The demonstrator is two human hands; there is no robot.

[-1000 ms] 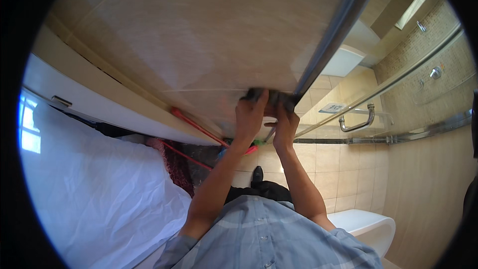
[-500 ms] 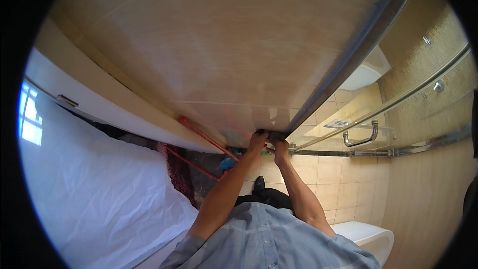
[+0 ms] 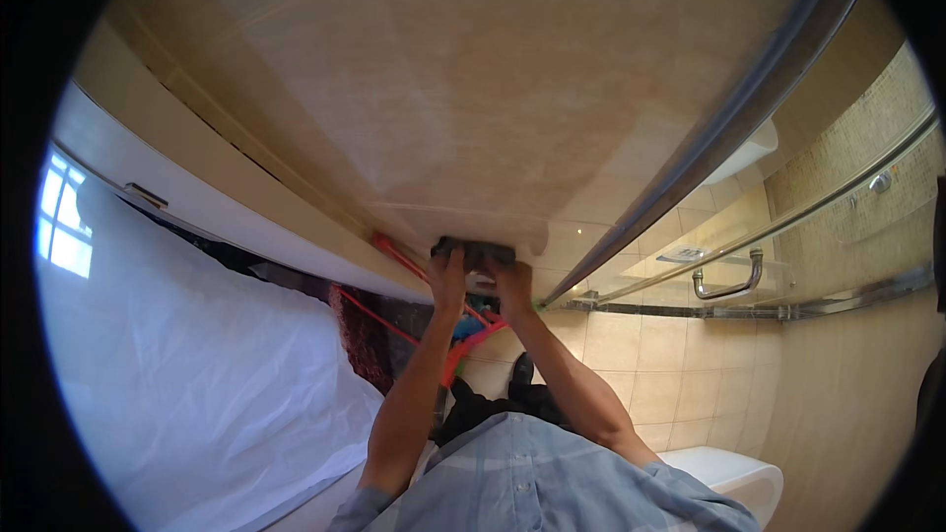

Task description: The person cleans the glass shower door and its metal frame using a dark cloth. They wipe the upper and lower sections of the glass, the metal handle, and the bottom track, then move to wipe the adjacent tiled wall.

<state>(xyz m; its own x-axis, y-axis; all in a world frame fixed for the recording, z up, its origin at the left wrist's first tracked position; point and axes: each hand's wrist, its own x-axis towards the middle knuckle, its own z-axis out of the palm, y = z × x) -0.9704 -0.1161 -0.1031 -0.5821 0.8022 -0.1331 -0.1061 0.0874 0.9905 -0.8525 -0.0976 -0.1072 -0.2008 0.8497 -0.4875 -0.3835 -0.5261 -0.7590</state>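
Observation:
A dark grey folded cloth (image 3: pixel 477 250) is pressed against the glossy beige tiled wall (image 3: pixel 463 108) in front of me. My left hand (image 3: pixel 447 281) grips its left end, and my right hand (image 3: pixel 512 288) grips its right end. Both sets of fingers are closed on it, partly hidden behind the cloth. A metal edge strip (image 3: pixel 680 177) runs down the wall to the right of my hands.
Red poles (image 3: pixel 399 256) lean near the wall's foot at left, beside a blue item (image 3: pixel 463 325). A large white sheet (image 3: pixel 217 365) covers the left side. To the right are a glass door with a metal handle (image 3: pixel 729 284) and a white basin-like fixture (image 3: pixel 734 473).
Both hands have slid left along the wall with the cloth, away from the metal strip. They are farther apart, and more of the cloth shows.

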